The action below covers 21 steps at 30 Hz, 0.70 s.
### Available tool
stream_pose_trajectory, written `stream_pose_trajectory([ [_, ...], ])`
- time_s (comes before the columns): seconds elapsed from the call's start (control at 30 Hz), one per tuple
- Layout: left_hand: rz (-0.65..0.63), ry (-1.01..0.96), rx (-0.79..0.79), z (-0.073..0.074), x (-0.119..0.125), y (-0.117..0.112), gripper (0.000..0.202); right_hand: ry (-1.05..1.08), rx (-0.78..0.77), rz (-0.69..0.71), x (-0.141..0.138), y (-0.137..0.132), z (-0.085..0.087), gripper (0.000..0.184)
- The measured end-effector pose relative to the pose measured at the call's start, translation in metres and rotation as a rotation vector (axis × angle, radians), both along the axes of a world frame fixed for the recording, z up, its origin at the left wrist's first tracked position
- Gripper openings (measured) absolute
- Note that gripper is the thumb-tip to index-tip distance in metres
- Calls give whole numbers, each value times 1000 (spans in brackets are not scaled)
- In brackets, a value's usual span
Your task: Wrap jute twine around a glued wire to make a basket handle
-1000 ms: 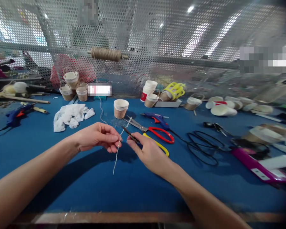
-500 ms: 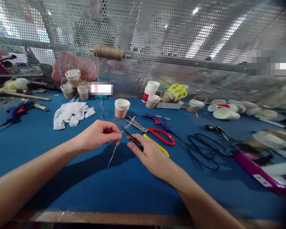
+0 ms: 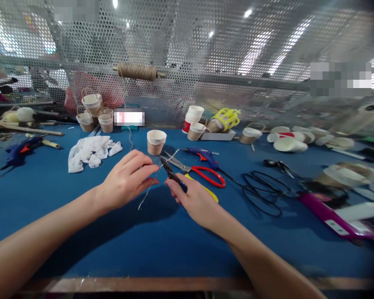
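Note:
A thin, twisted silvery wire (image 3: pixel 144 197) runs slantwise between my hands, its lower end hanging over the table. My right hand (image 3: pixel 193 196) is closed around dark pliers with a blue handle (image 3: pixel 176 180); their jaws meet the wire near its upper part. My left hand (image 3: pixel 129 177) is open beside the wire, thumb and fingers apart, fingertips close to it. Whether a fingertip touches the wire I cannot tell. Just beyond the hands stands a small brown pot with a white lining (image 3: pixel 156 143). Scissors with red and yellow handles (image 3: pixel 209 176) lie partly behind my right hand.
Crumpled white cloth (image 3: pixel 89 153) lies left. Blue glue guns (image 3: pixel 202 156) (image 3: pixel 21 148) rest on both sides, one with a coiled black cord (image 3: pixel 264 191). Small handled pots (image 3: pixel 92 104) stand at the back, below a twine spool (image 3: pixel 137 72). A purple tool (image 3: pixel 324 214) lies right.
My left thumb and fingers have parted from their pinch on the wire. The pliers have shifted slightly, jaws now at the wire. The whole view has moved a little.

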<state>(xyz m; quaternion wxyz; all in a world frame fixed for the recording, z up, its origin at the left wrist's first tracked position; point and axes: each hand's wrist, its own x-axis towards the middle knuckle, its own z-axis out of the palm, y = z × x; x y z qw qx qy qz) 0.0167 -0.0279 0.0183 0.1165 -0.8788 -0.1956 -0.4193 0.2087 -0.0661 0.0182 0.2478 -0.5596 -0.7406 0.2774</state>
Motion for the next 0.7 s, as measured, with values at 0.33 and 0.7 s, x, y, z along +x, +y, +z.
stream_pose_trajectory([
  [0.33, -289, -920, -1824, -5, 24, -15, 14, -66, 232, -73, -4, 0, -4, 20],
  [0.7, 88, -20, -103, 11, -4, -6, 10, -152, 148, -136, 1, 5, -2, 24],
])
